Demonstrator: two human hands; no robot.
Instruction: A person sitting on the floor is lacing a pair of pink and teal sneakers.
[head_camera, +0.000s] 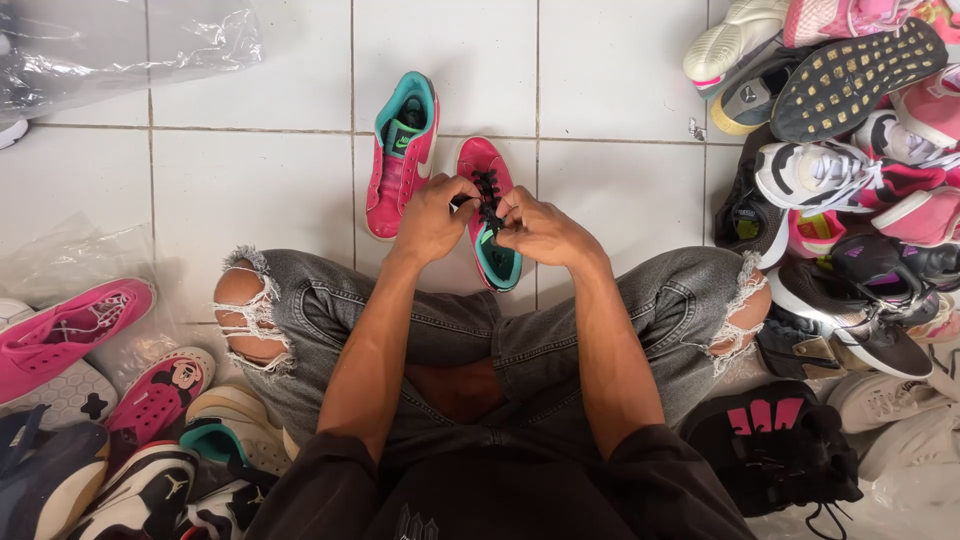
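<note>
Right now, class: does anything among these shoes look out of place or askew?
Yes. The left pink shoe has no laces, while both hands work black laces on its mate. One shoe in the right-hand pile lies sole up.

Grey ripped jeans (560, 350), frayed knee holes; black top (480, 490) w/ short sleeves; bare forearms.

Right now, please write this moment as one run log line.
left hand: grips black lace | right hand: grips lace | pink shoe: on tiled floor | second pink shoe: beside, untouched
</note>
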